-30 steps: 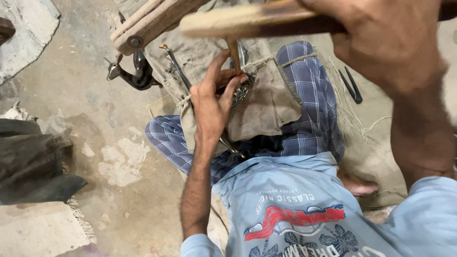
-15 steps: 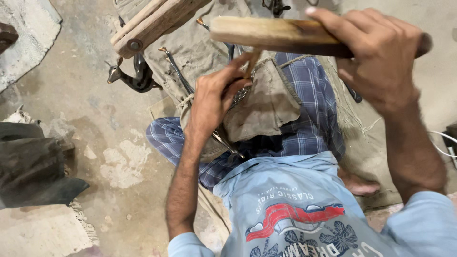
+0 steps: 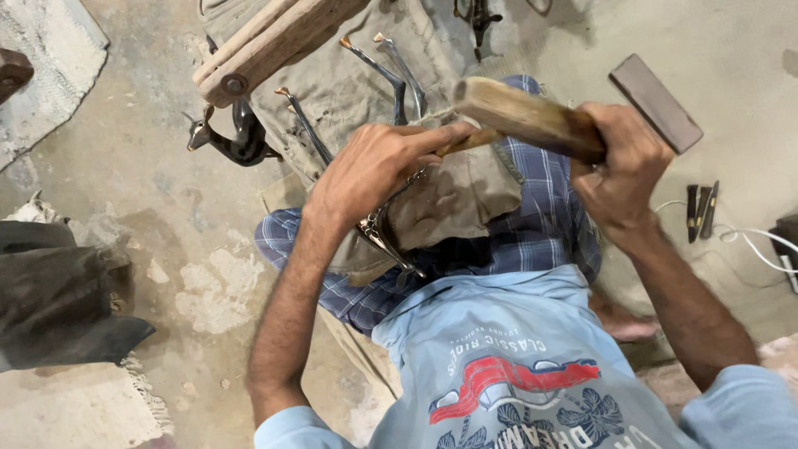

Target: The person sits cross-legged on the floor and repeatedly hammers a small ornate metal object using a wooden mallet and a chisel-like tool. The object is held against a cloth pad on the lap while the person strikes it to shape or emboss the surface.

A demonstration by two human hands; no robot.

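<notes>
You have no boxes, packets, stickers, signs or screens around you here. The only printed thing is the picture on the front of your light blue shirt (image 3: pixel 515 374). It sits low in the view, on your chest. It has a red wavy shape with a white edge, dark blue flower shapes beneath it, and a curved row of small dark letters near the top, seen upside down from where you look.
</notes>
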